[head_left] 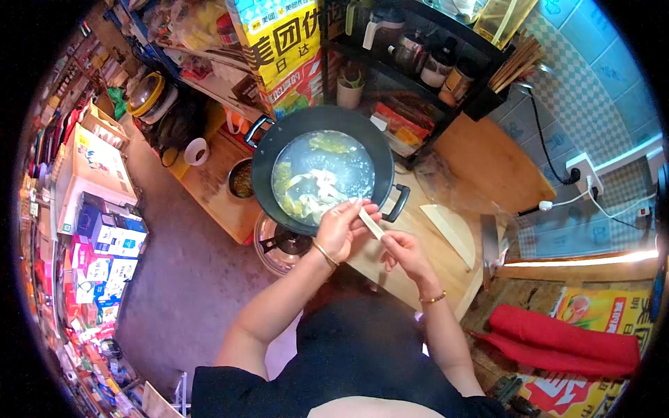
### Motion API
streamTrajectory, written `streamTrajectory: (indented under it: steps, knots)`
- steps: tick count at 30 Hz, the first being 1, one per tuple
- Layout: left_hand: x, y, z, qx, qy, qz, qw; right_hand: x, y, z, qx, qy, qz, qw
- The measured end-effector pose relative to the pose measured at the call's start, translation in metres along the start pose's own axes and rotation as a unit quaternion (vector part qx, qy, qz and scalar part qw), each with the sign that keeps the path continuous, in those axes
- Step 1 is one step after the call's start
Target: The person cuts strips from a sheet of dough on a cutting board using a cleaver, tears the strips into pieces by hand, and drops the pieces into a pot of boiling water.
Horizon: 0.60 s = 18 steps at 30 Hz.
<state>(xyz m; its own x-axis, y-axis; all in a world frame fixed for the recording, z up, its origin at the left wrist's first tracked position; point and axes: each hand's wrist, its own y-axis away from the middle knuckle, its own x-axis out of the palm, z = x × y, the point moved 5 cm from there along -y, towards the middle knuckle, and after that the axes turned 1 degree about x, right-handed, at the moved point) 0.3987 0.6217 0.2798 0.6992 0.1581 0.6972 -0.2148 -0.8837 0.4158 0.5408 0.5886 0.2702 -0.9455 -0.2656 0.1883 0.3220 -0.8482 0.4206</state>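
A dark two-handled wok (268, 157) holds cloudy water with pale dough pieces (320, 189) and yellow-green leaves (333, 143) in it. Over its near rim, my left hand (340, 231) has its fingers closed on one end of a flat strip of dough (371, 224). My right hand (408, 256) pinches the lower end of the same strip, just above a wooden cutting board (401, 240). A larger pale sheet of dough (450, 233) with a curved edge lies on the board. Beside it, at the board's right edge, is a knife blade (489, 240).
Left of the wok sit a small bowl of dark food (241, 178) and a white cup (197, 151). A metal pan or lid (268, 254) is below the wok. A black shelf (390, 76) stands behind. A red cloth (564, 338) lies right.
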Motion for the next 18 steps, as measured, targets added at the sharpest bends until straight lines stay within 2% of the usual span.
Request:
streamTrajectory:
  steps: [3, 4, 12, 14, 15, 17, 18]
  knots:
    - [-0.007, -0.002, -0.018, 0.021, 0.030, -0.003, 0.999, -0.013, 0.003, -0.017, -0.021, -0.031, 0.008, 0.999]
    - [-0.009, -0.004, -0.021, 0.022, 0.031, -0.003, 0.999, -0.018, 0.007, -0.021, 0.001, -0.021, 0.015, 1.000]
    - [-0.022, -0.009, -0.045, 0.062, -0.010, -0.023, 0.998, -0.015, 0.019, -0.018, -0.010, -0.045, 0.057, 0.997]
    - [-0.025, -0.013, -0.041, 0.091, -0.014, -0.009, 0.996, -0.012, 0.019, -0.019, 0.001, -0.112, 0.063, 0.992]
    - [-0.022, -0.008, -0.029, 0.016, 0.047, 0.011, 0.999, -0.008, 0.017, -0.017, 0.001, -0.112, 0.062, 0.992]
    - [-0.015, 0.000, 0.019, -0.216, 0.105, 0.124, 0.963, 0.002, 0.011, -0.010, -0.018, -0.119, 0.035, 0.992]
    - [-0.015, 0.005, 0.030, -0.200, 0.104, 0.128, 0.966, 0.005, 0.010, -0.008, -0.013, -0.107, 0.046, 0.993]
